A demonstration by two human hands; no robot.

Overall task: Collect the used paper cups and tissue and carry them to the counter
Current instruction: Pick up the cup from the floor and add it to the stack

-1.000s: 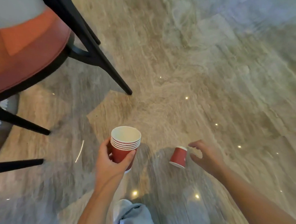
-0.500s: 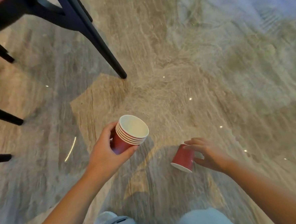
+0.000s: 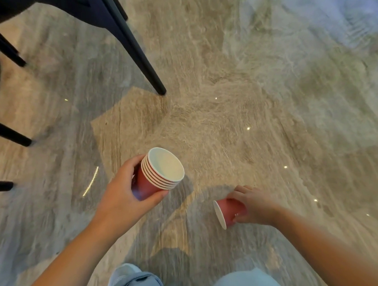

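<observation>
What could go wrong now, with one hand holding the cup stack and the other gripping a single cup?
The stack of cups tilts in the left hand, which grips only its lower part; the nested cups might slide out. The single cup lies sideways in the right hand, so any leftover drink could spill onto the floor. The black chair leg ahead might be bumped.

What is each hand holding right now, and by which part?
The left hand grips the stack of red cups around its side wall, below the rims. The right hand grips the single red cup at its base end.
</observation>
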